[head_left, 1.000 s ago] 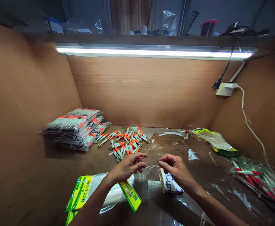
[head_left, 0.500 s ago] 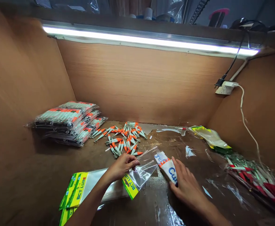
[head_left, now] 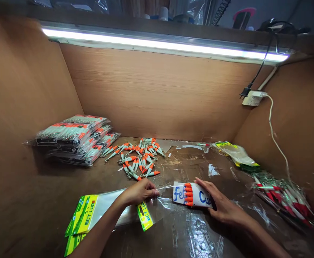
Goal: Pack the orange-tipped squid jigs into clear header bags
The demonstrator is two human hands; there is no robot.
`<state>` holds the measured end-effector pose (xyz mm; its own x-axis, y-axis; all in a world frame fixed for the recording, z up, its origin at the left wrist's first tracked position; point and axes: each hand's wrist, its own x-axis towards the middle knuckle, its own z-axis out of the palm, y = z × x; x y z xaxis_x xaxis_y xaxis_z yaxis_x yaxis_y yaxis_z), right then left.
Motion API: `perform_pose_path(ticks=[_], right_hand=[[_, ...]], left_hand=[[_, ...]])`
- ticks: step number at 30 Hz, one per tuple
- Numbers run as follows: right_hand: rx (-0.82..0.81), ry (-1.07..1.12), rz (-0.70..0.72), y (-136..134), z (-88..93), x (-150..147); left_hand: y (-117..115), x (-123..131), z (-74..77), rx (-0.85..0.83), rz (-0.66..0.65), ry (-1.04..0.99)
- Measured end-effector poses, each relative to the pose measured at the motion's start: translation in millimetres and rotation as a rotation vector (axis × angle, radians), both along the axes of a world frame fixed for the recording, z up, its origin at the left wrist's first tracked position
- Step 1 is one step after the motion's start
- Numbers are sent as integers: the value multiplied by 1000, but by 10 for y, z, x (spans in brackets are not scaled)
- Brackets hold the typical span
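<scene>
Fingers of the left hand (head_left: 140, 190) pinch the edge of a transparent bag (head_left: 162, 208); its yellow-green header (head_left: 145, 216) shows "BCT", the remaining letters partly hidden. Fingers of the right hand (head_left: 221, 203) clasp the right end of a white block (head_left: 197, 197), thumb at the near edge, others at the far edge. Block sits just right of the bag; contact cannot be told. Blue handwriting: apparently "fel" at left, "Cu" at right, remainder covered; orange tips (head_left: 188, 194) between.

Near left: stacked bags (head_left: 91, 215), upper header reading "BCT LURE". Far of the left hand: heap of orange-and-white lures (head_left: 140, 157). Far left: packed bundles (head_left: 71, 138), print too small to read.

Edges: upright panels bound the surface (head_left: 183, 165) left, far and right. Room extends from block toward the far panel (head_left: 157, 96), with small scraps there.
</scene>
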<state>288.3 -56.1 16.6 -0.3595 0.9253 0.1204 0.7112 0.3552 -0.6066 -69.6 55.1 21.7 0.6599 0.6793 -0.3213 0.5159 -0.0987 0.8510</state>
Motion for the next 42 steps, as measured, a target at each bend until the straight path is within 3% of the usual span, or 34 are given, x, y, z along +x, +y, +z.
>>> perform_pose_path(ticks=[5, 7, 9, 12, 16, 20, 24, 30, 35, 42], right_hand=[[-22, 8, 127, 23, 130, -43], [-47, 15, 141, 9, 166, -64], [-74, 21, 133, -15, 177, -82], [-114, 29, 107, -53, 163, -98], [-129, 35, 105, -88, 147, -101], [-142, 57, 77, -100, 131, -109], [-154, 89, 41, -87, 103, -151], [-159, 43, 111, -79, 144, -251], [-150, 25, 151, -91, 182, -326], [-152, 42, 172, -101, 159, -430]], left_hand=[[10, 88, 177, 70, -123, 118], [-19, 142, 247, 272, -111, 179], [-98, 225, 294, 587, -29, 263], [-331, 402, 303, 926, 57, 369], [-752, 608, 211, 784, 13, 342], [-996, 620, 86, 747, 143, 359], [-1030, 464, 4, 699, 169, 221], [-1086, 273, -47, 607, 214, 34], [-1120, 321, -3, 620, 265, 49], [-1141, 428, 31, 660, 212, 160]])
